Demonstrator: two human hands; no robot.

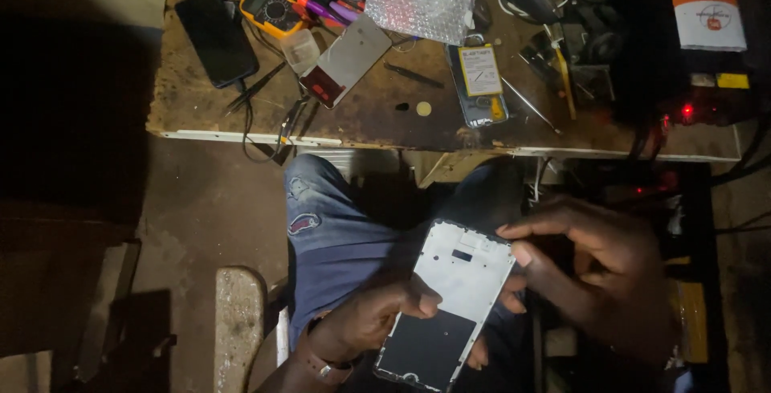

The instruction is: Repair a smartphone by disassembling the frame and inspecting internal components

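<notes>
Both hands gripping white rectangular phone frame (450, 305) over lap, below bench (201, 112) edge: left hand (365, 321) pinching left edge, right hand (594, 268) clasping top-right corner. Open room lying leftward.

Matt white plastic phone frame (454, 293), worn rough wooden workbench (361, 112), glossy black phone (217, 37), shiny bubble wrap (418, 6), faded denim jeans (337, 232)

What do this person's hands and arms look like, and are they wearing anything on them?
Both hands are bare, with no gloves. The left hand has a brownish band with a metal buckle at the wrist. The right hand shows no ring or sleeve; its wrist is too dark to make out.
</notes>
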